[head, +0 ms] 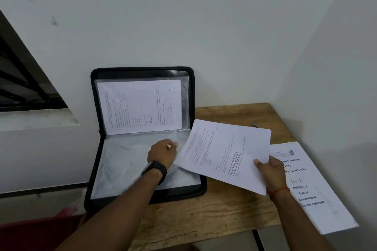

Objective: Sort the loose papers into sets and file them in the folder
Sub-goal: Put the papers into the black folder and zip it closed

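The right hand (269, 171) has a pinching grip on the loose papers (224, 153), with the thumb on top and the fingers under. The top sheet has small print and one grid of little boxes. It hangs over the desk (204, 214), just beside the folder (93, 108).

The left hand (162, 154) has a curled grip on a clear sleeve (126, 159) in the flat half of the folder. It wears one black watch (155, 169). The right wrist has one red thread (280, 190).

The one black folder is open. Its top half leans on the wall and holds one printed page (138, 106), too small to read.

One more stack (318, 199) lies on the desk under the right hand. It says "Training", "(PET)", "Day 2", "Module - 2", "Test of Reasoning &".
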